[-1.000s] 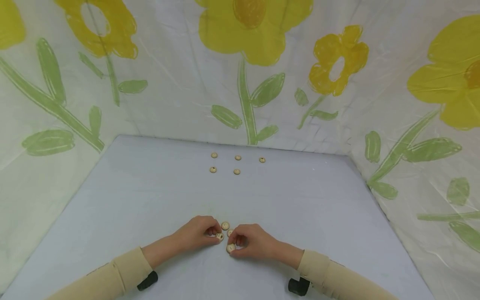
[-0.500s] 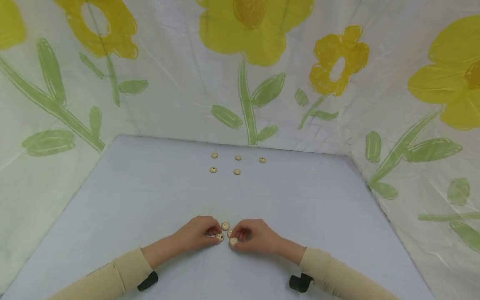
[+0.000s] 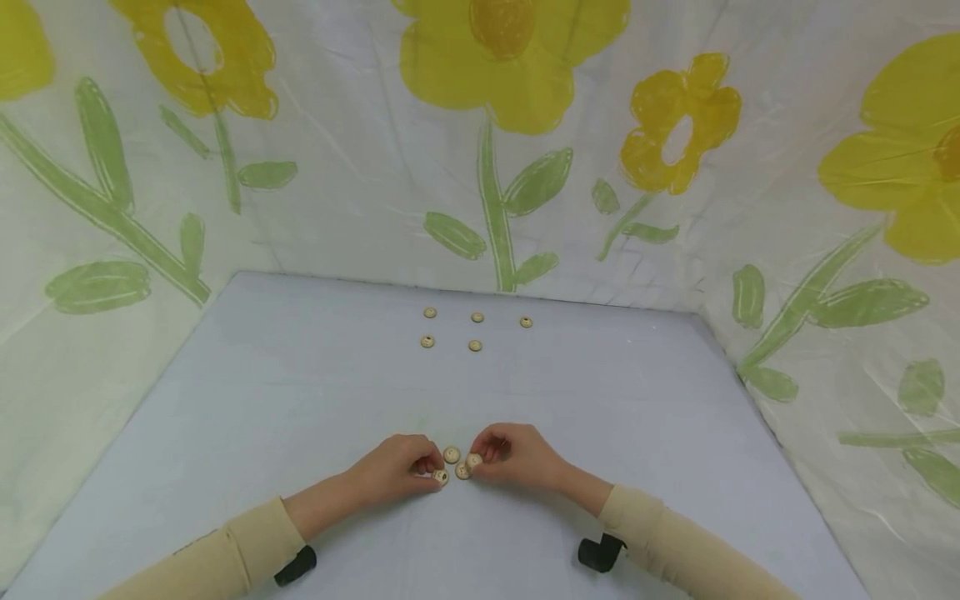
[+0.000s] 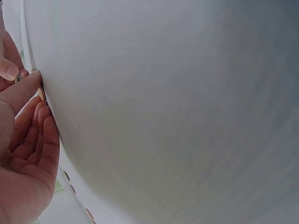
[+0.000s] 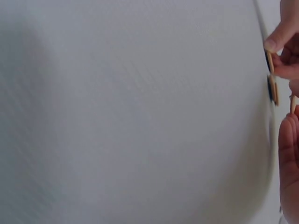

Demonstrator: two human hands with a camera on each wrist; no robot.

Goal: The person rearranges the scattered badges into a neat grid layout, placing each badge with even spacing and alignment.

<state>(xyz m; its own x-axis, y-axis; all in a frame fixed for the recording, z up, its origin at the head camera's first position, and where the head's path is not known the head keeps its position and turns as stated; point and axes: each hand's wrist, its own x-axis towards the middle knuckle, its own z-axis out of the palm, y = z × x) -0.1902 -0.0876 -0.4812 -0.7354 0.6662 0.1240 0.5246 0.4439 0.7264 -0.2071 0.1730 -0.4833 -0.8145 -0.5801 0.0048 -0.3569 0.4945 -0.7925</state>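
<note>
In the head view, my left hand point(image 3: 397, 467) pinches a small round wooden disc point(image 3: 441, 477) with a dark mark on its face, low at the table. My right hand point(image 3: 517, 454) grips another wooden disc point(image 3: 474, 460) between thumb and fingers. Between the hands lie two more discs: a farther one point(image 3: 452, 454) and a nearer one point(image 3: 462, 471), the latter partly overlapped by the right hand's disc. The left wrist view has my left hand point(image 4: 30, 154) at its left edge. My right hand point(image 5: 289, 149) appears at the right edge of the right wrist view, holding its disc point(image 5: 293, 104) on edge.
Toward the back of the pale table point(image 3: 315, 375), several similar discs stand in two rows, including a back-right one point(image 3: 527, 322) and a front-left one point(image 3: 427, 342). White cloth walls point(image 3: 337, 208) with painted yellow flowers surround the table's far and side edges.
My right hand has moved its disc away from me and slightly to the right, from nearer than the loose pair to beside it. My left hand has stayed in place.
</note>
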